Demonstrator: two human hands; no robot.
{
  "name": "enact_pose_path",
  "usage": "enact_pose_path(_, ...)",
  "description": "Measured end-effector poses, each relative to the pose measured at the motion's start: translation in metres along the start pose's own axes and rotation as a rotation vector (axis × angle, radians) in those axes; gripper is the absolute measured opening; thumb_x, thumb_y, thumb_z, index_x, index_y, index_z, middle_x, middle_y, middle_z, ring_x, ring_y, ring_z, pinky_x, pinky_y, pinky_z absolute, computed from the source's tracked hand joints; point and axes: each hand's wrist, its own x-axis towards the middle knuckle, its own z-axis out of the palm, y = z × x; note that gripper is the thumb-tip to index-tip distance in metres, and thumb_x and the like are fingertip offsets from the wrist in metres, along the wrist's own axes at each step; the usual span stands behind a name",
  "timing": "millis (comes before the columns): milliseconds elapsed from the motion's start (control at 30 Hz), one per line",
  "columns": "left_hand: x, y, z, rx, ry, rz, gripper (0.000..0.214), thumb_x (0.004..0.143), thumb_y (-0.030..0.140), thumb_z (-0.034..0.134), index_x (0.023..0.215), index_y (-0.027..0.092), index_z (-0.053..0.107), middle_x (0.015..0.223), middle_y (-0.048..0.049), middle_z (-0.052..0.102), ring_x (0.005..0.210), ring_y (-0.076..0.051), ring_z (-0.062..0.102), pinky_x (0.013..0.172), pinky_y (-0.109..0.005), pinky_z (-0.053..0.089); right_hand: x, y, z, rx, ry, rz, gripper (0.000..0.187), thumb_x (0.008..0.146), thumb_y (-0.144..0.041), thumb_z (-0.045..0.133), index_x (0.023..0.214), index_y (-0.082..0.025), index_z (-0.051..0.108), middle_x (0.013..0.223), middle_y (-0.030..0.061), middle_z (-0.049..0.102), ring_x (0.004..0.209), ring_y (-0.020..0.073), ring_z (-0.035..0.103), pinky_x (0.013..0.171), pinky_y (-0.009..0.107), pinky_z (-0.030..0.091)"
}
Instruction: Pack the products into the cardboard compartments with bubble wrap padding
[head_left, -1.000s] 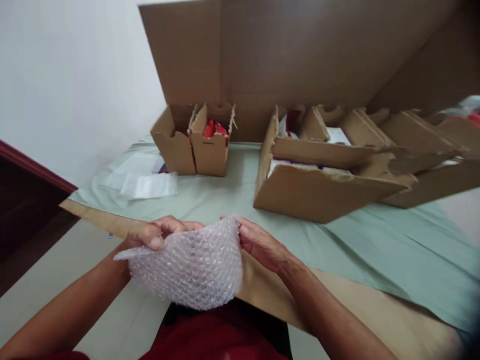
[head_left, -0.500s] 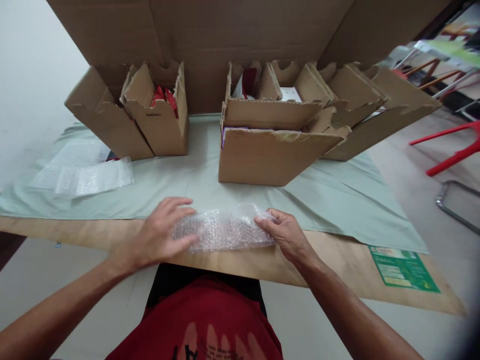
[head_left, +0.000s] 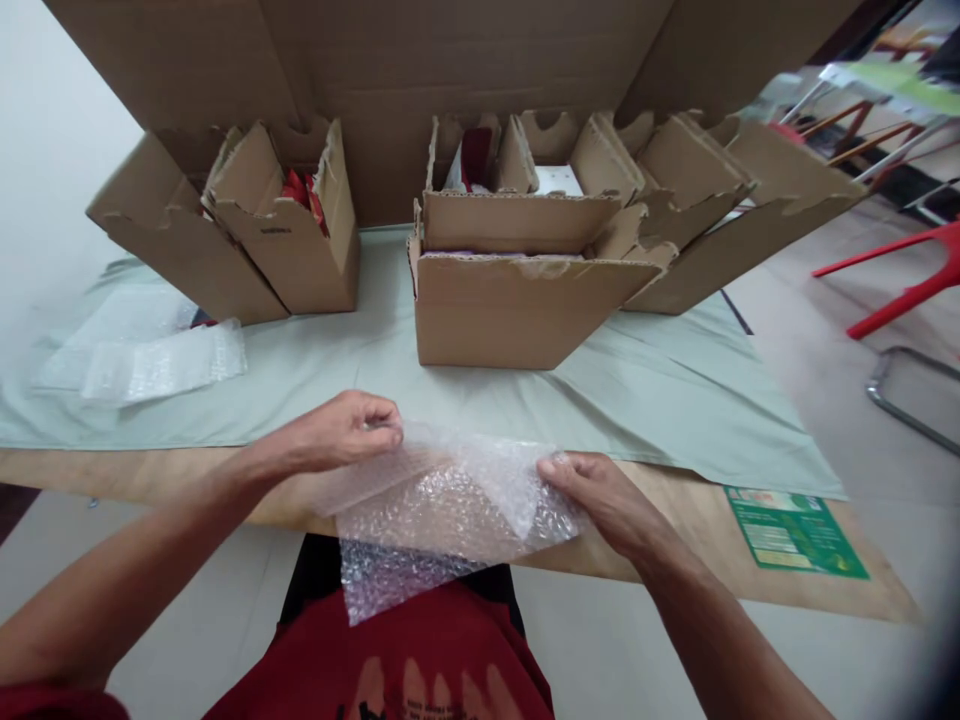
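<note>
A clear sheet of bubble wrap [head_left: 427, 515] is stretched between my two hands at the table's front edge. My left hand [head_left: 367, 428] pinches its upper left part with thumb and fingers. At the right end, my right hand [head_left: 592, 490] grips the sheet, thumb on top and the other fingers mostly hidden beneath. The sheet is partly unfolded: a flap folds over near the right hand, and its lower left corner hangs past the edge, over the red shirt.
More bubble wrap [head_left: 161, 365] lies on the pale green cloth [head_left: 360, 350] at left. Cut cardboard boxes [head_left: 517, 315] stand behind my hands, some holding red or white items. A green printed sheet [head_left: 799, 535] lies at the right front edge. Red chair legs [head_left: 892, 270] show at right.
The bubble wrap has gone from a folded strip to a wider, partly opened sheet. My left hand has closed from spread fingers into a pinch on it. My right hand keeps its hold.
</note>
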Motion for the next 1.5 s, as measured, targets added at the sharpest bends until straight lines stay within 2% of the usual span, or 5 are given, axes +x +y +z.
enact_pose_path(133,0.022,0.012,-0.02,0.41,0.247,-0.029,0.009,0.086,0.024,0.064,0.088,0.017,0.07,0.083,-0.0079,0.069,0.081,-0.026,0.063,0.079,-0.039,0.048,-0.025,0.009,-0.019,-0.566,0.334,-0.123,0.039,0.087,-0.057,0.062,0.067,-0.023,0.06,0.06,0.0003,0.062,0.055,0.018,0.056,0.053,0.03,0.036)
enact_pose_path(300,-0.007,0.007,0.035,0.597,0.682,0.469,0.021,0.094,0.016,0.056,0.112,0.015,0.067,0.105,-0.0131,0.071,0.104,-0.029,0.063,0.099,-0.049,0.048,-0.039,0.002,0.002,-0.75,0.485,-0.543,0.02,0.098,-0.037,0.057,0.09,-0.023,0.069,0.081,0.004,0.075,0.073,0.0215,0.071,0.069,0.035,0.055)
enact_pose_path(567,-0.026,-0.042,0.078,0.658,0.139,0.385,0.071,0.095,0.055,0.061,0.153,0.02,0.042,0.166,-0.0167,0.037,0.155,-0.039,0.029,0.125,-0.064,0.02,0.032,-0.003,0.048,-1.14,0.135,-0.767,0.038,0.101,-0.026,0.055,0.136,-0.014,0.062,0.148,0.0181,0.06,0.138,0.0352,0.054,0.103,0.054,0.051)
enact_pose_path(1167,-0.086,-0.035,0.055,0.526,-0.13,0.437,0.098,0.08,0.067,0.072,0.161,0.026,0.032,0.169,-0.015,0.032,0.156,-0.044,0.026,0.125,-0.073,0.008,-0.055,0.049,0.049,-0.929,0.329,-0.905,0.025,0.096,-0.006,0.054,0.108,-0.021,0.07,0.117,0.0113,0.074,0.108,0.0258,0.067,0.087,0.041,0.05)
enact_pose_path(1500,-0.095,-0.058,0.046,0.165,0.341,0.127,0.028,0.093,0.023,0.051,0.109,0.025,0.074,0.111,-0.0024,0.08,0.109,-0.024,0.073,0.096,-0.039,0.059,-0.038,0.019,0.031,-0.607,0.364,-0.577,0.018,0.1,-0.024,0.056,0.085,-0.023,0.065,0.074,-0.0015,0.073,0.061,0.0151,0.068,0.055,0.025,0.05)
